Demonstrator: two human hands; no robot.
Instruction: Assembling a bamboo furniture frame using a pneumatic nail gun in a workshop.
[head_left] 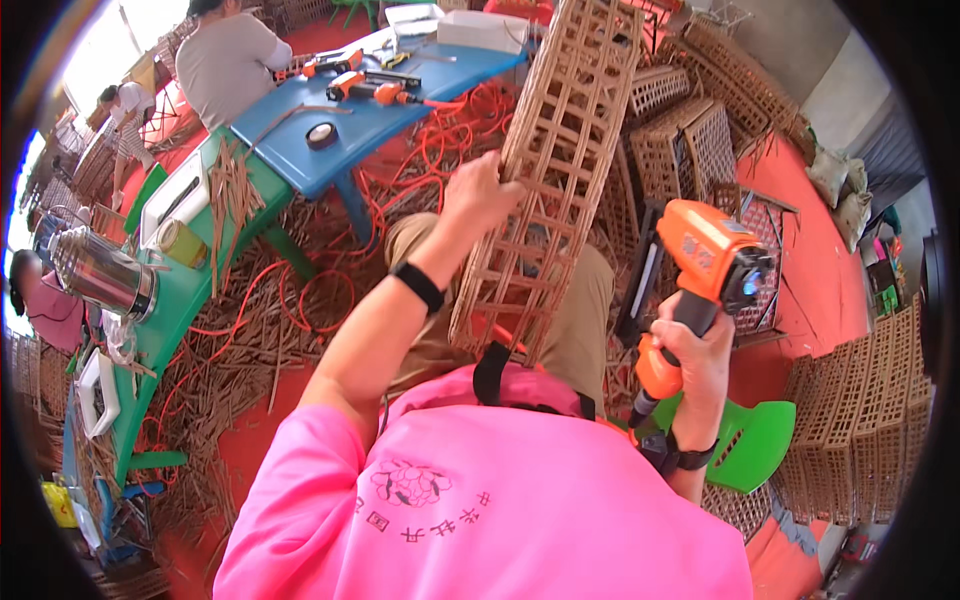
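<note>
A long woven wicker basket (560,150) with an open lattice stands tilted over my lap. My left hand (485,195) is closed round its left edge, about halfway along. In my right hand (690,345) is an orange and black pneumatic nail gun (705,250), gripped by its black handle. The gun is to the right of the basket and apart from it, with its long black magazine (640,285) on the side towards the basket. An orange fitting joins the handle's lower end. My right index finger lies near the trigger, but its exact contact is hard to see.
A blue table (400,120) ahead holds more orange nail guns (365,88) and a tape roll (321,135). A green table (150,370) at left carries a metal pot (105,270). Wicker strips (220,400) and orange hoses (300,290) litter the floor. Stacked baskets (860,420) stand right; other people sit far left.
</note>
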